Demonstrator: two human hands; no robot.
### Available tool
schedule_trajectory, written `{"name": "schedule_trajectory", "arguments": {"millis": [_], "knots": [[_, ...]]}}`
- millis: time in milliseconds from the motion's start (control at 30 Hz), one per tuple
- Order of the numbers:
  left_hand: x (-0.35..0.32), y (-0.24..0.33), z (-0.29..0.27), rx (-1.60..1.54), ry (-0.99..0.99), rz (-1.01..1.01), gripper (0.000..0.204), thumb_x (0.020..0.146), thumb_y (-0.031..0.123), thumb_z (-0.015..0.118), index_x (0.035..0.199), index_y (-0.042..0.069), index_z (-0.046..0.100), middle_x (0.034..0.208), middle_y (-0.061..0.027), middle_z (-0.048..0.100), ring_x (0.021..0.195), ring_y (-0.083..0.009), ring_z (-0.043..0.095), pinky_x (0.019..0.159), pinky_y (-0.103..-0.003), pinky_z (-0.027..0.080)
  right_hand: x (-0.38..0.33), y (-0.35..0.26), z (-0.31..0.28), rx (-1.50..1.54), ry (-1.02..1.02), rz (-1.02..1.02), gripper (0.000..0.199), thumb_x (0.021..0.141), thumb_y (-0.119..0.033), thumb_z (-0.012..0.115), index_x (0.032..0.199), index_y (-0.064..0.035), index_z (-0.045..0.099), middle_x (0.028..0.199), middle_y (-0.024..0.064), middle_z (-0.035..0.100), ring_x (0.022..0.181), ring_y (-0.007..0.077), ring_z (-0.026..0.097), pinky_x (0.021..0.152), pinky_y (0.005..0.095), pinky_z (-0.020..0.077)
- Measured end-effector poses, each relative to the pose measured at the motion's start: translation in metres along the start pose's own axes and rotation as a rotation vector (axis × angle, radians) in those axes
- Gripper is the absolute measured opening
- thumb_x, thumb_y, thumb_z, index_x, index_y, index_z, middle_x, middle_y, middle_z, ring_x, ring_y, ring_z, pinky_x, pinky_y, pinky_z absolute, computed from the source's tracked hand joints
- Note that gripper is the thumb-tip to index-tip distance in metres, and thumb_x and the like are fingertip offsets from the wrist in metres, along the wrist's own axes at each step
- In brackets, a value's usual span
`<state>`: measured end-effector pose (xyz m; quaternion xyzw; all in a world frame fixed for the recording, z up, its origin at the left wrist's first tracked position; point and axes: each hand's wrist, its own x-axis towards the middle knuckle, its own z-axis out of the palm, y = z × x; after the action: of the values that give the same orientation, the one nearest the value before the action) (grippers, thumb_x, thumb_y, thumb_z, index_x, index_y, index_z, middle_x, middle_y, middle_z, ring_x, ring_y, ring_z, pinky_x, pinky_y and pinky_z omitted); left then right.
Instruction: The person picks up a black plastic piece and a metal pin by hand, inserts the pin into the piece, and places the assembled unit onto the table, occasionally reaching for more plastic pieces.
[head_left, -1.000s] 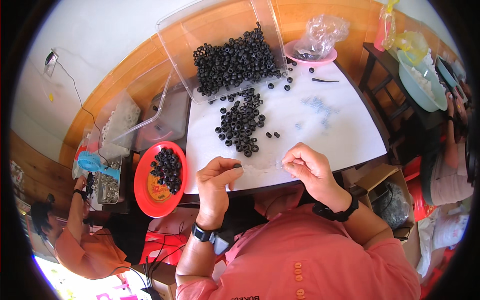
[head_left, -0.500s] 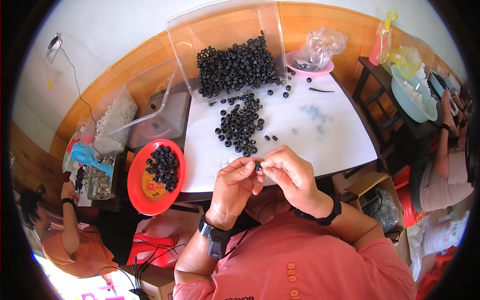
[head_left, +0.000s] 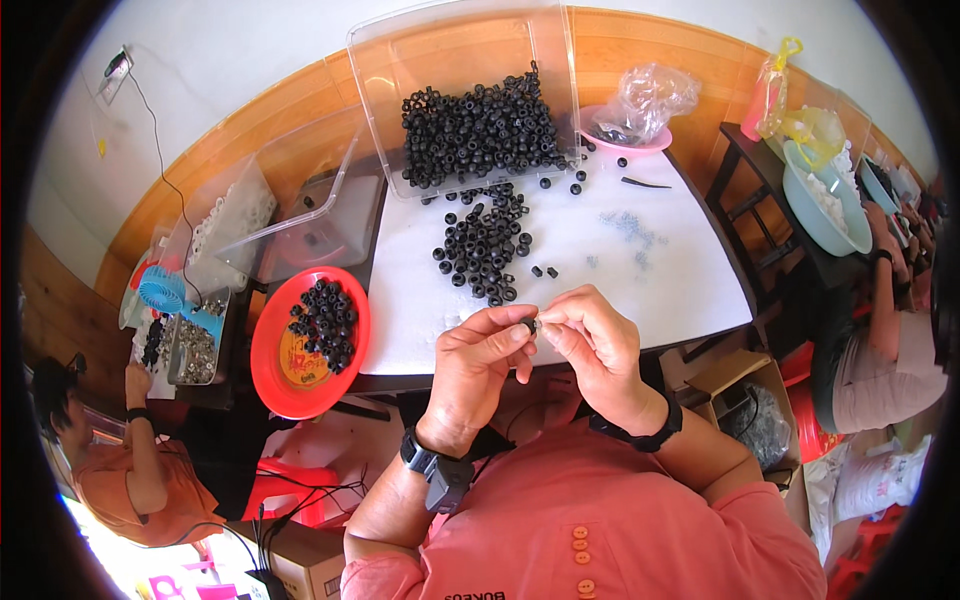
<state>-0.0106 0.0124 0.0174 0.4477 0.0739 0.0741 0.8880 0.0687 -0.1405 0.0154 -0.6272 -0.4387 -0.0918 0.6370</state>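
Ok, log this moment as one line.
left hand: pinching small black ring | right hand: fingertips at same ring | loose black rings on white table

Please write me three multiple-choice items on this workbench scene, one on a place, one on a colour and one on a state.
1. Where does the red plate sit?
A. left of the white table top
B. on the far right stool
C. inside the clear bin

2. What colour is the small bowl under the crumpled plastic bag?
A. green
B. pink
C. black

3. How do the left hand and right hand stand?
A. flat on the table
B. far apart
C. fingertips together, pinching a small black ring

Answers: 1 A, it lies beside the top's left edge; 2 B, its rim shows pink; 3 C, both hands meet at the ring.
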Motion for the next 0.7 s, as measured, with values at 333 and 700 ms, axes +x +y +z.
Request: {"name": "schedule_trajectory", "arguments": {"millis": [333, 700], "knots": [[-0.002, -0.007, 0.005, 0.207, 0.076, 0.137, 0.019, 0.089, -0.004, 0.068, 0.108, -0.004, 0.068, 0.089, -0.0085, 0.069, 0.073, -0.0133, 0.065, 0.055, -0.023, 0.052, -0.006, 0.001, -0.006, 0.062, 0.033, 0.087, 0.01, 0.093, 0.006, 0.063, 0.101, 0.0008, 0.061, 0.093, 0.0094, 0.061, 0.078, 0.0157, 0.064, 0.068, 0.0265, 0.0513], [0.003, -0.018, 0.011, 0.89, 0.053, 0.457, 0.018, 0.08, -0.004, 0.07, 0.098, 0.0, 0.07, 0.085, -0.0044, 0.06, 0.07, -0.0099, 0.058, 0.058, -0.026, 0.048, -0.003, 0.0, -0.008, -0.032, -0.053, -0.027, 0.016, 0.088, 0.011, 0.064, 0.099, -0.0001, 0.061, 0.089, 0.0113, 0.061, 0.074, 0.0233, 0.062, 0.064, 0.0302, 0.0501]]}}
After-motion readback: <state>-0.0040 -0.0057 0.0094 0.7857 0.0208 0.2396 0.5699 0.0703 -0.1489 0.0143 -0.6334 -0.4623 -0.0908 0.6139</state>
